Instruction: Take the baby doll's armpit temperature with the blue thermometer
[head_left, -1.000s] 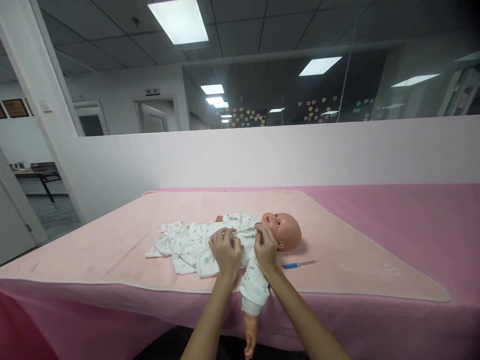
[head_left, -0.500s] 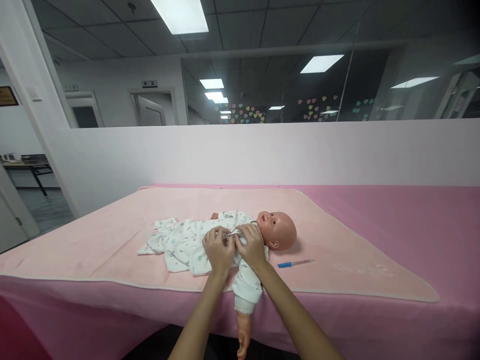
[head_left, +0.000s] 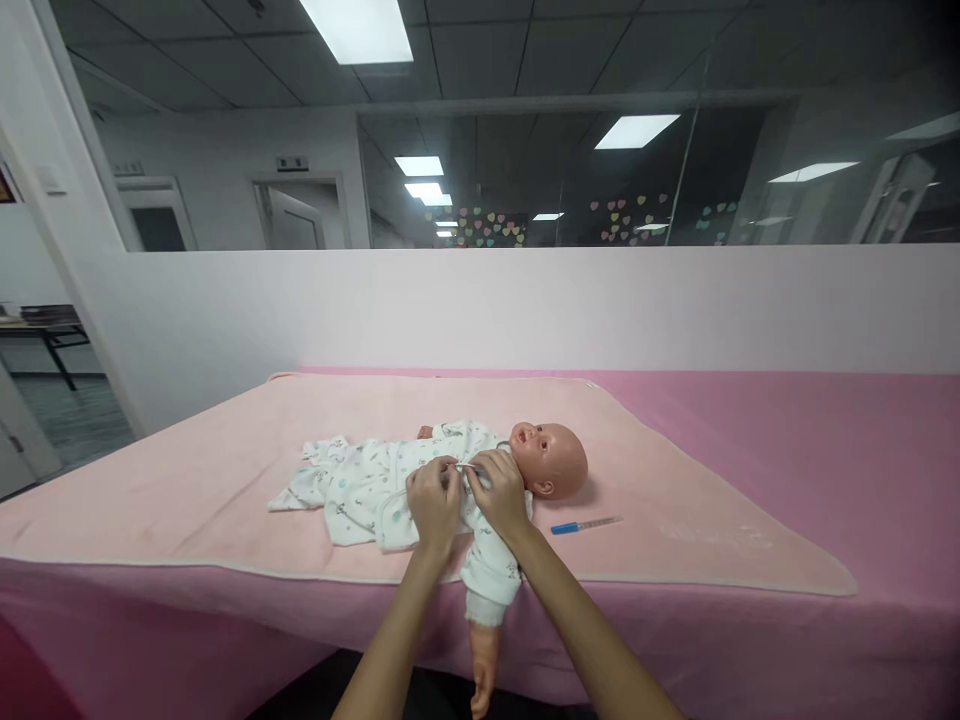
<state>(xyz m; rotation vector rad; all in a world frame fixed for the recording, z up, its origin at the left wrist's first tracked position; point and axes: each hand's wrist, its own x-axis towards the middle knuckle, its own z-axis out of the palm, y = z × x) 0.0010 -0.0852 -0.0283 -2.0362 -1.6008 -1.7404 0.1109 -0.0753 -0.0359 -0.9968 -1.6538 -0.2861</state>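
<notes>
A baby doll lies on its back with its head to the right, dressed in a white patterned baby gown. At the chest, my left hand pinches a thin white tie string of the gown. Close beside it my right hand has its fingers closed on the same white tie string, near the doll's neck. The finger tips are partly hidden behind the hands. One doll arm hangs over the table's near edge, between my forearms.
A thermometer with a blue end lies right of the doll. Beneath is a peach blanket on a pink-covered table. A white wall with a glass window stands behind the table.
My hands stay at the doll's chest, with the fingers shifting slightly around the tie string. The whole view has drifted a little; the doll and thermometer lie as before.
</notes>
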